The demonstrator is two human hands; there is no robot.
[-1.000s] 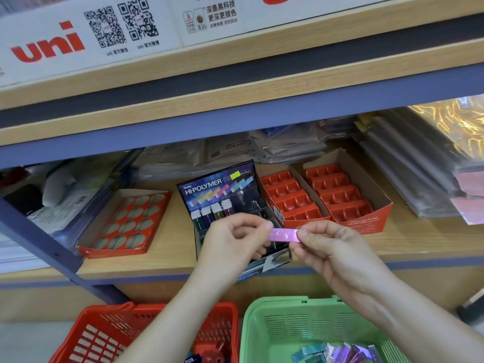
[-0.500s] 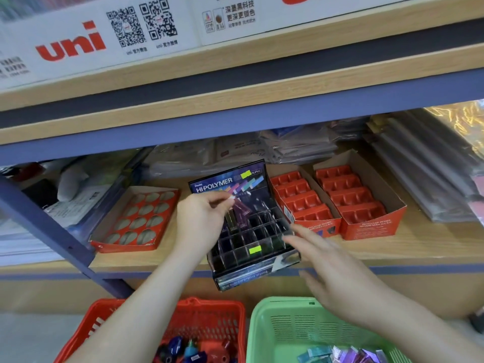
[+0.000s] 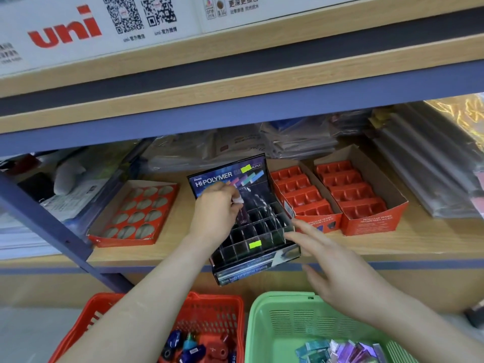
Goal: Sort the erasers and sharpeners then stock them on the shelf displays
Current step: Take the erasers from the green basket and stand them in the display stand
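Stocking step: left hand [image 3: 214, 209] pinches eraser [image 3: 238, 201] over far slots of display [image 3: 252, 233]; right hand [image 3: 334, 269] released, beside it. Next: seat eraser, fetch another from green basket [image 3: 264, 324].

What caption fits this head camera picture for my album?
Left hand pinches an eraser over the Hi-Polymer display; the open right hand hovers by its front.

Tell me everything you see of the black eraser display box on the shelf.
The eraser display box looks like black card, with a raised back panel reading HI-POLYMER, a clear plastic grid of stepped slots, mostly empty, and two yellow-green stickers. It stands on the wooden shelf, its front overhanging the edge. The left hand pinches an eraser over its upper rows. The open right hand is by its right side.
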